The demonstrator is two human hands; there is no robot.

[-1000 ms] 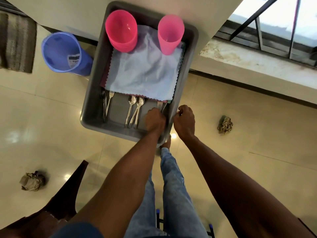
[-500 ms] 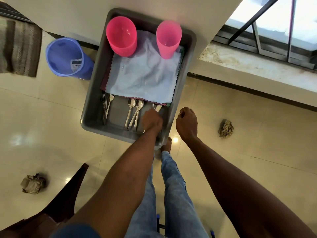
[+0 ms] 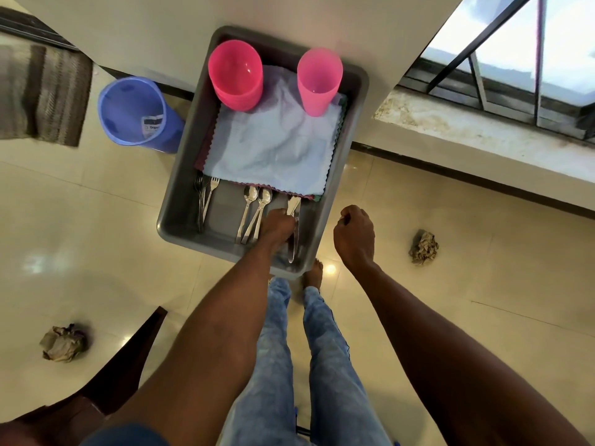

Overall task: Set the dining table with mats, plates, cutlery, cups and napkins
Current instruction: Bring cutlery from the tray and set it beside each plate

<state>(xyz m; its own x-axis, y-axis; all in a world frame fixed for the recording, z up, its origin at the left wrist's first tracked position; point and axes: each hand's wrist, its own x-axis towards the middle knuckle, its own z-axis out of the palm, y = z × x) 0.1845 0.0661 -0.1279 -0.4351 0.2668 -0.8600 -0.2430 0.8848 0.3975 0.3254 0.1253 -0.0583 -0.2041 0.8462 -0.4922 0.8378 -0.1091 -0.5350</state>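
A grey tub (image 3: 180,204) rests on the edge of a white surface. At its far end stand a dark pink cup (image 3: 235,75) and a lighter pink cup (image 3: 318,82) on a pale blue napkin (image 3: 273,146) that lies over other cloths. Forks (image 3: 206,197), two spoons (image 3: 254,214) and knives (image 3: 294,233) lie at the near end. My left hand (image 3: 275,228) is inside the tub with its fingers closed on the knives. My right hand (image 3: 354,239) is a closed fist just outside the tub's right wall, holding nothing.
A blue bucket (image 3: 135,114) stands on the tiled floor left of the tub. Crumpled paper balls (image 3: 423,247) (image 3: 62,342) lie on the floor. A dark wooden chair (image 3: 128,365) is at lower left, a striped rug (image 3: 45,91) at far left, a window ledge (image 3: 467,130) at right.
My right hand has let go of the tub's rim and moved a little right as a fist. My left hand has shifted left, uncovering the knives.
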